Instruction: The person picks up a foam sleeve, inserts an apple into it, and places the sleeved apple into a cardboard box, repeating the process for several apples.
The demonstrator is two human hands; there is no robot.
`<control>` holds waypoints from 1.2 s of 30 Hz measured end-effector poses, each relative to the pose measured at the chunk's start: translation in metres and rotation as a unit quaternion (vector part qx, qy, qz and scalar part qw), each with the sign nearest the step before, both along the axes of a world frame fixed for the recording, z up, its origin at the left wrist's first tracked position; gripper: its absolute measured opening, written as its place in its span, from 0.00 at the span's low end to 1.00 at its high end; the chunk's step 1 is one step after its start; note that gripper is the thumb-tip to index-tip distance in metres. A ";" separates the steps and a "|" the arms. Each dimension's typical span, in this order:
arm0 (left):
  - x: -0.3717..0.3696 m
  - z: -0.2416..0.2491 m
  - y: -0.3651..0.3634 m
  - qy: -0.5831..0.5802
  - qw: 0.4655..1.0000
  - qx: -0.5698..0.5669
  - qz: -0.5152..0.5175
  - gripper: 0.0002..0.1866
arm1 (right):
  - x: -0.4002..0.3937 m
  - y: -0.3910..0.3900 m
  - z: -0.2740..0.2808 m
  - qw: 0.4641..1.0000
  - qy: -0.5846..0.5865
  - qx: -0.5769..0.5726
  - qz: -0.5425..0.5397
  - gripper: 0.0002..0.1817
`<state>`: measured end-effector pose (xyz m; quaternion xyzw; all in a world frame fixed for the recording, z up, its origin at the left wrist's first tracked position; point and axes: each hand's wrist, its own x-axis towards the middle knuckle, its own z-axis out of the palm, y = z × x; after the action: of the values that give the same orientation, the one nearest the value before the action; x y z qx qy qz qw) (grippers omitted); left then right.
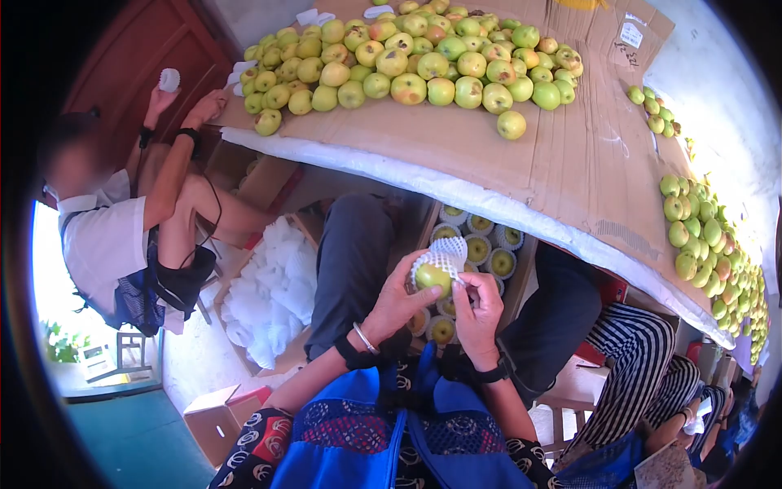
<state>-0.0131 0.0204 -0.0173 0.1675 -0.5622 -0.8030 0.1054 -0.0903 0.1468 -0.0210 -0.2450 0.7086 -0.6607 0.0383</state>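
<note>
A green apple (pixel 432 279) sits between my two hands above my lap, partly covered by a white foam net sleeve (pixel 447 253). My left hand (pixel 393 303) is closed around the apple's left side. With thumb and fingers, my right hand (pixel 479 314) pinches the sleeve's edge at the apple's right. Below them, between my knees, stands a box of apples (pixel 503 262) in foam nets. At left, a carton holds a heap of loose white foam nets (pixel 273 285).
Many apples (pixel 407 65) are piled on a cardboard-covered table (pixel 562 163), whose padded front edge (pixel 383 169) runs above my knees. More apples (pixel 700 228) lie at right. A co-worker (pixel 114 220) at left holds a foam net (pixel 169 80). Someone in striped trousers (pixel 631 350) sits at right.
</note>
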 end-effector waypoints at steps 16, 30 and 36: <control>0.001 -0.003 0.005 -0.022 0.998 0.018 0.053 0.27 | -0.005 -0.006 0.022 0.979 0.167 0.029 0.112 0.09; 0.004 -0.006 -0.006 0.006 0.980 0.190 0.054 0.24 | -0.001 -0.003 0.007 0.998 0.023 0.030 0.045 0.22; 0.006 -0.004 -0.007 -0.004 0.985 -0.166 0.047 0.37 | -0.004 0.001 0.001 0.997 0.027 0.032 0.058 0.10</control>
<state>-0.0074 0.0139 -0.0208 0.1770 -0.6795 -0.6922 0.1671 -0.0947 0.1480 -0.0197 -0.3019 0.7146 -0.6276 0.0655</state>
